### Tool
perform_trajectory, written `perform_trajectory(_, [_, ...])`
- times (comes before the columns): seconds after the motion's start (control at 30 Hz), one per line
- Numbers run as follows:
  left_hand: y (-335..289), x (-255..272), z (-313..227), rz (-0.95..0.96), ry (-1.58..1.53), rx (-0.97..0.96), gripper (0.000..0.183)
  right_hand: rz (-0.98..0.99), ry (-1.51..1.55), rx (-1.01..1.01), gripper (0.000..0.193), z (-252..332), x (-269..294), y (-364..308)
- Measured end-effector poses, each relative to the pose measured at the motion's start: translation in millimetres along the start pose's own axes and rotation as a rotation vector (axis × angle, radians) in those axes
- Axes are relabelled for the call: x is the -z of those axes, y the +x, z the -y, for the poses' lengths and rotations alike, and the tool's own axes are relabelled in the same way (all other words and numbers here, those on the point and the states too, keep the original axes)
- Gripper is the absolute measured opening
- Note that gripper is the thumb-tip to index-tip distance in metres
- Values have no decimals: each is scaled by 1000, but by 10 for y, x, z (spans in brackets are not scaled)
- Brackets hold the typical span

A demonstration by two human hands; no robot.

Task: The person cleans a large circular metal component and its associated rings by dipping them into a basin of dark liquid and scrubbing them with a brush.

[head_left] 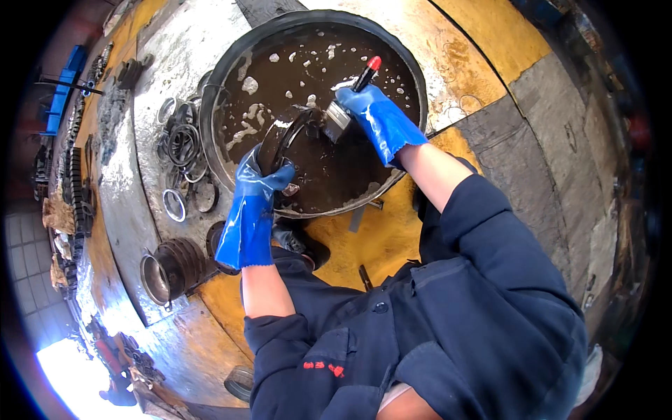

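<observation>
My left hand point(257, 180), in a blue rubber glove, grips a dark, wet metal ring point(285, 140) by its near left edge. The ring is tilted above the brown liquid point(332, 178) in a large round black tub point(418, 84). In my right hand point(371, 110), gloved the same way, is a flat paintbrush point(337, 122) with a black, red-tipped handle. The brush's bristle end points down toward the ring's right side; whether the bristles touch it I cannot tell. Patches of pale foam float on the liquid.
Left of the tub lie several loose metal rings point(183, 145). Nearer me stands a row of round metal parts point(168, 271) on the metal-plated floor. A dark round part point(240, 382) sits at the lower left. Along the far left are chain-like tracks point(74, 189) and a blue frame point(66, 91).
</observation>
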State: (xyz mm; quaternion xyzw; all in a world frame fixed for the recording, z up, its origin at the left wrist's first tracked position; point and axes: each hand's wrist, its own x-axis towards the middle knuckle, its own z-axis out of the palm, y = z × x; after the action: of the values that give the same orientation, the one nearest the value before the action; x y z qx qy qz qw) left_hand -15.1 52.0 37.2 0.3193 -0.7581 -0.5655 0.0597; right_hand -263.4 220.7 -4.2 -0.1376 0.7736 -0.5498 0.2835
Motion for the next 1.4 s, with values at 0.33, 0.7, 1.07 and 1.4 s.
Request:
perform_trajectory(0.33, [10,-24,-30,-40,-205,-59,38,23,-415,60,48,379,144,-21])
perform_trajectory(0.7, [216,130,393,-11,99,-88,35,324,-46,122,39,1457,-136,-890])
perform_trajectory(1.07, [97,109,-85,79,45,-49,43,75,109,-181,45,291,275,-107])
perform_trajectory(1.4, [1205,-494,-1355,491,892,385,42,122,74,-103,46,-82,113,62])
